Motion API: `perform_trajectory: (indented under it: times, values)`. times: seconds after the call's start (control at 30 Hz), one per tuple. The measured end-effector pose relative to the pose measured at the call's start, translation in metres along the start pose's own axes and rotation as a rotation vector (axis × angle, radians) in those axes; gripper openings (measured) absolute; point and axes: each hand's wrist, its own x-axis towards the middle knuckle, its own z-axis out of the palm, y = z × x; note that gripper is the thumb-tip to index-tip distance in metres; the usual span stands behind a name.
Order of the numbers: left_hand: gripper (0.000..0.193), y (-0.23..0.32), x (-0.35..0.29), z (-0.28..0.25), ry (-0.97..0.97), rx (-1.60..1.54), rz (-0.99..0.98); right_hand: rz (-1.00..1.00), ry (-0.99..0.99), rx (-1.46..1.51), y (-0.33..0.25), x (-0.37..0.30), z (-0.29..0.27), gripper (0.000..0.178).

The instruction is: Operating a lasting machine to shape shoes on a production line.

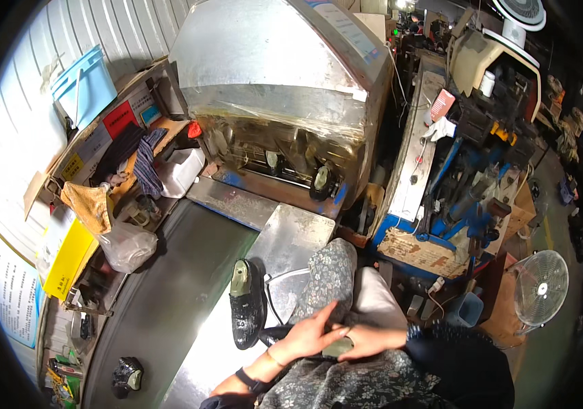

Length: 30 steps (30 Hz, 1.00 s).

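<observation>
Over my lap lies a black shoe with a pale green last point(337, 348) in its opening, much of it hidden behind my hands and left forearm. My right hand point(367, 341) is closed on it near the last. Fingers stretched and apart, my left hand point(313, 331) reaches across the shoe and meets the right fingertips. Left of my knees, a glossy black shoe point(247, 307), also with a green last, rests on the metal worktop point(298, 228). A thin pale cord or tube point(288, 275) curves beside it.
A dark conveyor belt point(169, 273) runs at the left, with a black shoe point(127, 377) on it. Ahead, a metal hooded machine point(271, 54) holds two shoes point(321, 183) at its opening. A cluttered shelf point(124, 269), a tool-covered bench point(407, 184) and a fan point(541, 288) flank me.
</observation>
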Motion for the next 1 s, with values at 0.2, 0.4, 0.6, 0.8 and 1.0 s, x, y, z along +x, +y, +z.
perform_trajectory:
  times: [0.2,0.4,0.6,0.8,1.0]
  values:
    - [0.042,-0.088,-0.03,-0.039,0.969,0.111,0.037,0.498,0.166,1.033,0.016,0.007,-0.029,0.06]
    - [0.065,-0.141,-0.024,-0.06,0.933,0.325,-0.266,0.403,0.451,0.941,0.04,0.143,-0.138,0.063]
    - [0.068,-0.155,-0.007,-0.076,0.938,0.303,-0.405,0.192,0.358,0.027,0.09,0.249,-0.11,0.063]
    - [0.055,-0.144,0.015,-0.073,1.054,-0.978,-0.303,0.026,0.233,0.876,0.005,0.162,0.012,0.084]
    - [0.066,-0.005,0.05,-0.041,0.514,-1.079,0.22,0.082,0.779,1.139,-0.048,0.056,-0.083,0.077]
